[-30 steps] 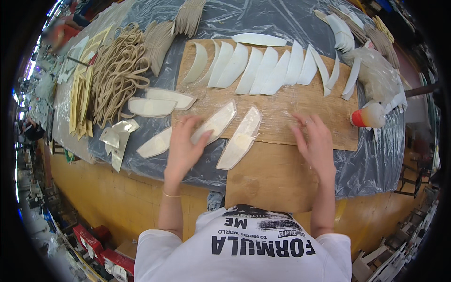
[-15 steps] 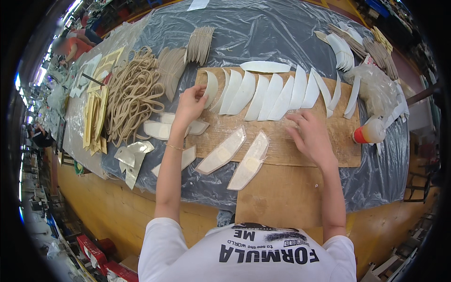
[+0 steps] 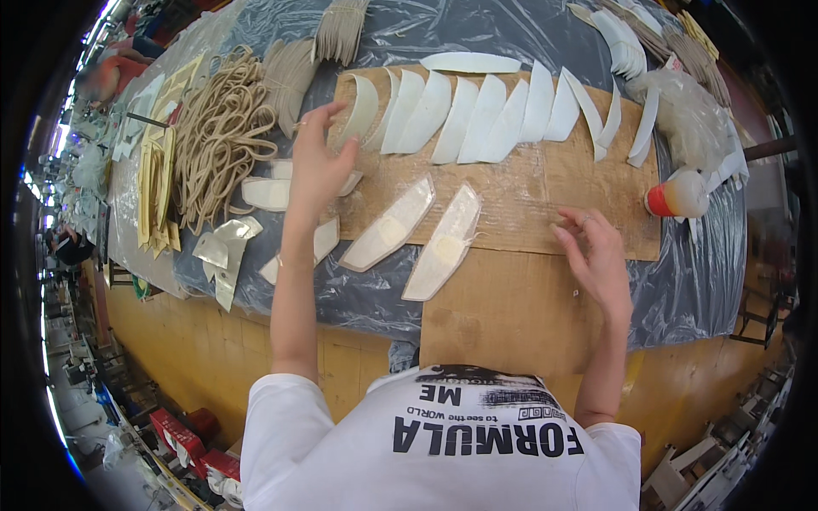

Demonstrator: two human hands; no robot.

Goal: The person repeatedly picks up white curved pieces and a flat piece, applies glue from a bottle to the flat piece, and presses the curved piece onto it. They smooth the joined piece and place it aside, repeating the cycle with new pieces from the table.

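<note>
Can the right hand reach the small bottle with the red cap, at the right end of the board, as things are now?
Probably yes. The right hand rests open on the wooden board, empty, and the bottle lies up and to its right. Only bare board shows between them; nothing seems to block the way.

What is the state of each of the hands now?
Left hand: open, over the curved white cut pieces, holding nothing.
Right hand: open, empty.

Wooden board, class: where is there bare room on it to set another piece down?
Bare board lies between the two pale pieces at centre and the red-capped bottle, above the right hand. The top edge is crowded with overlapping white curved pieces; the left hand covers the left end.
</note>
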